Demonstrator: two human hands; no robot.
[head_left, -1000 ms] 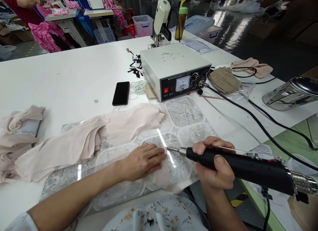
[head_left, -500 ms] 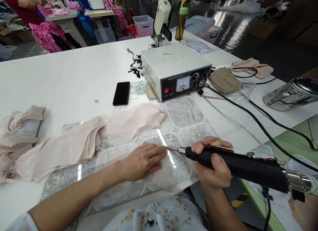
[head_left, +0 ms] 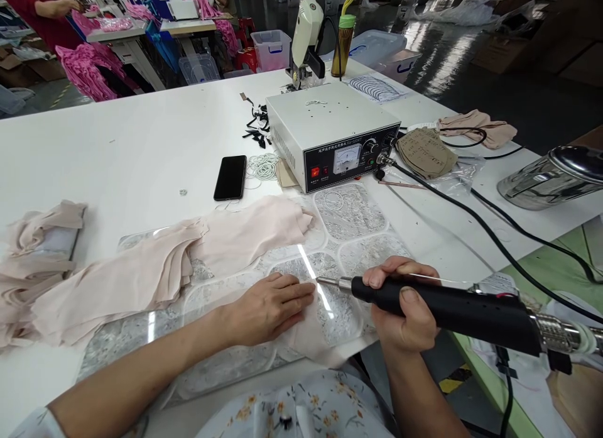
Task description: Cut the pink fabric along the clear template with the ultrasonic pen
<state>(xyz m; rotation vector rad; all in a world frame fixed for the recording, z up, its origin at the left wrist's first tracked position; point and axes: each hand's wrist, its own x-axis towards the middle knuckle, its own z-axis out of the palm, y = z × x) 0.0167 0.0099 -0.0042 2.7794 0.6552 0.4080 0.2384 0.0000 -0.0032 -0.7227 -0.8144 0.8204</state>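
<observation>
My left hand [head_left: 268, 306] lies flat, fingers stretched out, on a pale pink fabric piece [head_left: 306, 334] spread over a patterned clear plate [head_left: 351, 215]. My right hand [head_left: 400, 312] is wrapped round a black hand-held ultrasonic tool [head_left: 452, 309]. Its thin metal tip [head_left: 325, 281] points left and meets the fabric just beside my left fingertips. A black cable [head_left: 475, 221] runs from the tool's side of the table to the white control box [head_left: 330, 133] behind the plate.
More pink fabric [head_left: 155, 268] lies across the plate's left part, with a pile [head_left: 32, 256] at the far left. A phone [head_left: 230, 177], white loops, black scraps, a bottle [head_left: 343, 42], a steel kettle [head_left: 551, 177] and tan pieces [head_left: 426, 152] stand around. People work at far tables.
The tool's rear end has swung slightly down and right; its tip stays by my left fingertips. My left hand has barely moved.
</observation>
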